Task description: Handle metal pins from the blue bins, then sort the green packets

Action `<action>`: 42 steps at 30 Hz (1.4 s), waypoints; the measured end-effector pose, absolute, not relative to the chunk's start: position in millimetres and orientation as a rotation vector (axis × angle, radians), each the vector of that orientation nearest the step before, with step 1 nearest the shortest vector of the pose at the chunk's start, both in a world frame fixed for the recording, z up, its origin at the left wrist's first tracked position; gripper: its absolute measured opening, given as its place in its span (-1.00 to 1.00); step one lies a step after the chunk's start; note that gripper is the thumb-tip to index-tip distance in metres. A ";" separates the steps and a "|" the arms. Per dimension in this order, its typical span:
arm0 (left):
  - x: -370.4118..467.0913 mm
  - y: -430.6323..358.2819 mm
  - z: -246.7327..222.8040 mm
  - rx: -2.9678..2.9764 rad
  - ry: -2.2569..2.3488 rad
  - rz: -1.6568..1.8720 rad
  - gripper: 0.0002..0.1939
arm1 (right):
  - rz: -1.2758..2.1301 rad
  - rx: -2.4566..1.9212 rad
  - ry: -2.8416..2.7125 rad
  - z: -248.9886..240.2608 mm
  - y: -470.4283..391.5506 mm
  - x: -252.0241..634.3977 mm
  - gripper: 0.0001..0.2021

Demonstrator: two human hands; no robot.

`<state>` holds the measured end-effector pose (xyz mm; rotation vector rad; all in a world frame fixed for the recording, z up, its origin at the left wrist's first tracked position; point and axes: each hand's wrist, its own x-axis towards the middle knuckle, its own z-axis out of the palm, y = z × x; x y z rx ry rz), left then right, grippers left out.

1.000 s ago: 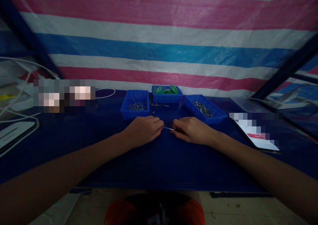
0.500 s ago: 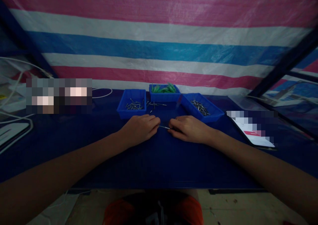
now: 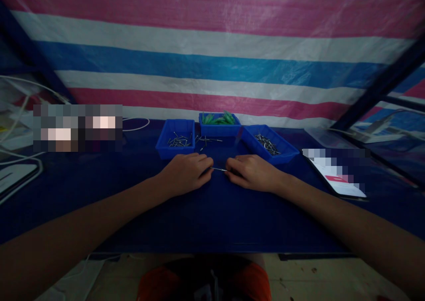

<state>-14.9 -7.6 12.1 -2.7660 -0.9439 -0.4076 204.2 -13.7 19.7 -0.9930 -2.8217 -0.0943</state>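
Observation:
A thin, silvery metal pin (image 3: pixel 218 169) spans the gap between my hands, just above the blue tabletop. My left hand (image 3: pixel 191 171) is closed, pinching the pin's left end between thumb and fingers. At the other end, my right hand (image 3: pixel 252 170) is closed too, its fingertips on the pin. Both ends are hidden by the fingers. Behind my left hand stands a blue tray (image 3: pixel 172 152) with thin metal pins in it. Another blue tray (image 3: pixel 282 155) with similar pieces (image 3: pixel 267 144) sits behind my right hand.
A third blue tray (image 3: pixel 220 130) at the back holds green pieces (image 3: pixel 219 118). Several loose pins (image 3: pixel 209 139) lie between the trays. A phone-like device with a lit screen (image 3: pixel 341 183) is on the right. White cables (image 3: pixel 41 170) run along the left. A striped sheet (image 3: pixel 212 66) hangs behind.
My hands have drawn very slightly apart, so a little more of the pin shows between them. The trays and loose pins stay put.

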 end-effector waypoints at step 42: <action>-16.0 -4.9 11.7 -2.736 -0.908 -0.437 -0.88 | -0.160 -0.973 -2.846 20.4 -13.0 204.6 -0.82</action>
